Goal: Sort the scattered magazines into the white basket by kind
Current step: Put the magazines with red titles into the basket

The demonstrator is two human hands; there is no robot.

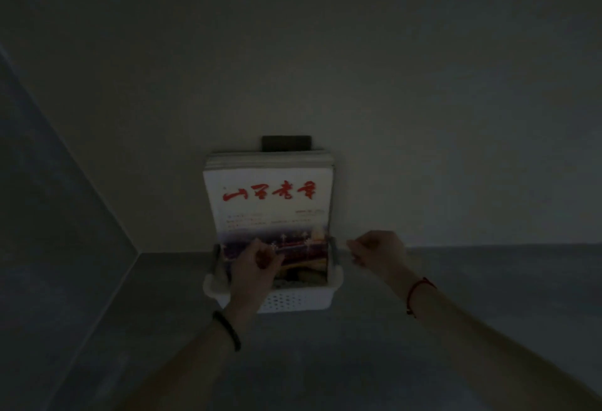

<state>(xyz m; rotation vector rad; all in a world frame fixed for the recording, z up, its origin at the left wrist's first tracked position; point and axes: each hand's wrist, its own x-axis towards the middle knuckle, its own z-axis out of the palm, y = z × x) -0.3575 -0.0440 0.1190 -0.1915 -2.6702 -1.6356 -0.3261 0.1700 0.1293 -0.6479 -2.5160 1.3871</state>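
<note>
A white perforated basket (293,300) stands on the grey floor against the wall. A stack of magazines stands upright in it, and the front magazine (270,202) has a white cover with red brush lettering and a picture below. My left hand (254,264) is at the lower part of that front cover, over the basket's rim, with fingers curled; whether it grips the magazine is unclear in the dim light. My right hand (378,252) is loosely closed beside the basket's right handle (333,249), pinching something thin that I cannot make out.
The scene is very dark. A dark rectangular object (286,144) sticks up behind the magazines against the pale wall (325,68). Grey floor (325,361) spreads in front and to both sides, meeting a second wall at the left corner.
</note>
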